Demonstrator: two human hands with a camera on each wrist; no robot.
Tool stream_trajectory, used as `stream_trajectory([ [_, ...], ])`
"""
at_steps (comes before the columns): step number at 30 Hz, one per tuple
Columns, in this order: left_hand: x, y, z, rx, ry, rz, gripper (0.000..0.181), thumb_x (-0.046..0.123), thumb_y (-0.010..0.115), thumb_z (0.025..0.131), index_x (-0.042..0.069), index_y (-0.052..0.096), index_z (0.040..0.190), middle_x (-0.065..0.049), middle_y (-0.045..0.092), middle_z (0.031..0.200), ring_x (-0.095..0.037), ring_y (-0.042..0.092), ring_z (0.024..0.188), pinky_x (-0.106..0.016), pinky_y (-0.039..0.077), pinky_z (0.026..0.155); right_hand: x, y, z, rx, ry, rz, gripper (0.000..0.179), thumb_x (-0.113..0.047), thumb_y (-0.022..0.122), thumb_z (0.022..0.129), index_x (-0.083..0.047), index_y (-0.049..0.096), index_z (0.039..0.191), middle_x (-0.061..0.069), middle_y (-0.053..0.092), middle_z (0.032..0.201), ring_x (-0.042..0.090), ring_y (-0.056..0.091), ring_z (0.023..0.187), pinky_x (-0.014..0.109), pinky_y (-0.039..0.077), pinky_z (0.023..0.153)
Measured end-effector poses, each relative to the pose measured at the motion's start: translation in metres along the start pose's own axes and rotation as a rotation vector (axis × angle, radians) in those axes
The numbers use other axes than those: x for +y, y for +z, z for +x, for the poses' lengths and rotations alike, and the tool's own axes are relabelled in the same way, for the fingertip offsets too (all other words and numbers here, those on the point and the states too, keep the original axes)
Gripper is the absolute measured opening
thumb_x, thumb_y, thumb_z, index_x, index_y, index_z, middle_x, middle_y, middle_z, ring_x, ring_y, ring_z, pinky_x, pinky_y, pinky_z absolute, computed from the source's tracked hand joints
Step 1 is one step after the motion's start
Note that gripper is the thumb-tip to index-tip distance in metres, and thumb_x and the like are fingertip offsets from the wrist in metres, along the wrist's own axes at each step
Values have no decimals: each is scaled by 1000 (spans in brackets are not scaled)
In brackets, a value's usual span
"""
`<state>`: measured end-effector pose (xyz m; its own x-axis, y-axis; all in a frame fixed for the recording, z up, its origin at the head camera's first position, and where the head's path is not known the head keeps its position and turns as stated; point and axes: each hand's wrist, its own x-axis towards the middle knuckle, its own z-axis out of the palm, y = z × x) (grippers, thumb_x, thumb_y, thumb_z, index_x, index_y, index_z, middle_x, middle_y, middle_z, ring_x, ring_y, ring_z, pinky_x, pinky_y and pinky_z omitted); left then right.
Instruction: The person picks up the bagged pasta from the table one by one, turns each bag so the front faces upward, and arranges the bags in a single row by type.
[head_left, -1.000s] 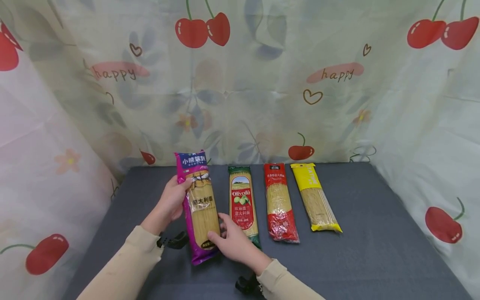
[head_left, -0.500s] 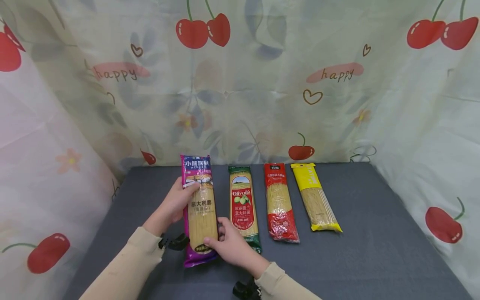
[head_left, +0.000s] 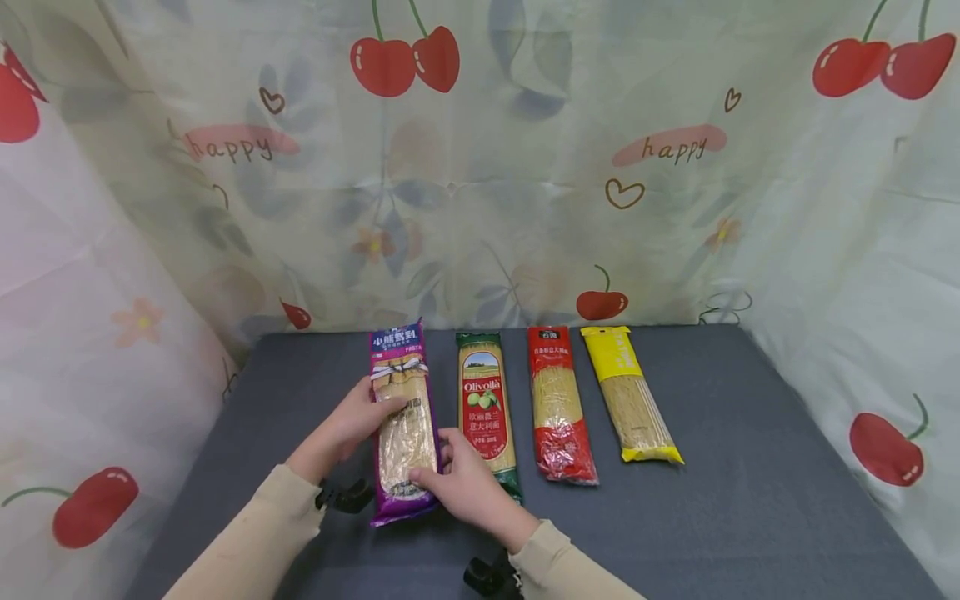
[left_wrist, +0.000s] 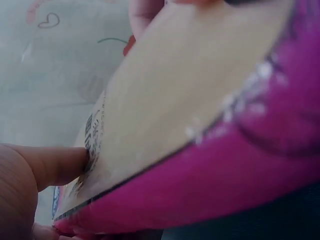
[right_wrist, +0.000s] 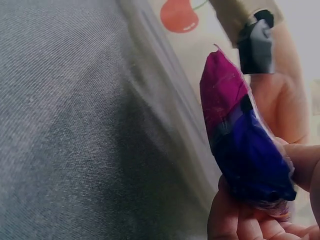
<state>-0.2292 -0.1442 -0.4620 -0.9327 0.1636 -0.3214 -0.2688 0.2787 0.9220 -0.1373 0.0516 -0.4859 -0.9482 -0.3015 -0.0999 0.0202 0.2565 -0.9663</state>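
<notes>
A purple bag of spaghetti with a clear window is held by both hands at the left of the table. My left hand grips its left side, thumb over the window. My right hand pinches the lower right edge between thumb and fingers. In the left wrist view the bag's magenta side runs past the left thumb. The right wrist view shows the bag's folded purple end raised off the cloth, fingers beneath it and the left hand behind.
Right of the held bag, a green and red Olivoilà spaghetti pack, a red pasta pack and a yellow noodle pack lie in a row on the dark grey tablecloth. A cherry-print curtain encloses the back and sides.
The purple bag has shifted slightly right, and its top end has come lower and nearer. Both hands keep their hold; my left hand has moved a little right and down along with it.
</notes>
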Motion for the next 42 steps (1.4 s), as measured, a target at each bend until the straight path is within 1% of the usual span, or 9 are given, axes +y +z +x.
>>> stream_trajectory([
  [5, -11, -5, 4, -47, -44, -105, 63, 24, 65, 94, 12, 28, 143, -17, 54, 128, -28, 59, 105, -43, 48, 89, -3, 1, 1, 29, 28, -26, 61, -33, 73, 87, -6, 44, 133, 3, 59, 89, 15, 61, 73, 31, 52, 61],
  [8, -18, -7, 7, -43, -50, -143, 64, 19, 66, 93, 12, 29, 144, -17, 54, 129, -29, 58, 108, -44, 47, 92, -3, 4, 3, 41, 45, -66, 63, -32, 72, 88, -6, 42, 136, 2, 58, 90, 13, 60, 74, 30, 52, 63],
  [13, -25, -10, 13, 42, -58, -111, 66, 21, 67, 93, 14, 29, 147, -18, 56, 127, -28, 60, 104, -40, 49, 86, -2, 12, 8, 23, 17, -132, 73, -21, 70, 88, -1, 31, 146, 3, 59, 100, 12, 59, 79, 30, 51, 65],
  [16, -25, -11, 17, 68, -44, -79, 67, 20, 65, 94, 15, 28, 148, -20, 57, 125, -27, 63, 100, -40, 50, 82, 0, 18, 12, 22, -1, -157, 76, -16, 70, 87, 2, 27, 147, 7, 60, 106, 11, 59, 83, 30, 51, 67],
  [20, -26, -11, 24, 77, -18, -23, 67, 18, 64, 94, 15, 27, 150, -22, 56, 127, -27, 63, 99, -40, 51, 81, 3, 24, 18, 43, 9, -183, 77, -17, 69, 87, 4, 26, 147, 10, 62, 112, 11, 60, 91, 30, 51, 73],
  [23, -27, -10, 28, 88, -26, 5, 66, 19, 64, 94, 16, 28, 150, -21, 56, 128, -27, 63, 99, -40, 50, 80, 4, 26, 20, 54, 21, -191, 77, -17, 69, 88, 4, 25, 147, 13, 61, 116, 14, 61, 93, 33, 51, 75],
  [37, -35, -10, 34, 88, -29, 39, 64, 18, 63, 95, 15, 29, 150, -20, 59, 122, -27, 62, 98, -38, 49, 80, 8, 32, 23, 72, 30, -275, 76, -20, 69, 88, 3, 27, 147, 19, 52, 133, 25, 54, 116, 43, 47, 92],
  [39, -36, -11, 33, 100, -6, 74, 66, 17, 64, 94, 12, 28, 150, -21, 58, 120, -27, 62, 96, -38, 51, 77, 8, 32, 23, 67, 31, -301, 76, -23, 69, 88, 3, 28, 147, 18, 50, 133, 24, 54, 114, 42, 47, 92],
  [42, -37, -13, 30, 124, 36, 141, 69, 15, 65, 93, 6, 27, 150, -24, 56, 117, -29, 61, 95, -38, 53, 72, 9, 30, 22, 49, 27, -323, 76, -24, 70, 88, 2, 31, 147, 14, 49, 123, 18, 55, 100, 36, 49, 83],
])
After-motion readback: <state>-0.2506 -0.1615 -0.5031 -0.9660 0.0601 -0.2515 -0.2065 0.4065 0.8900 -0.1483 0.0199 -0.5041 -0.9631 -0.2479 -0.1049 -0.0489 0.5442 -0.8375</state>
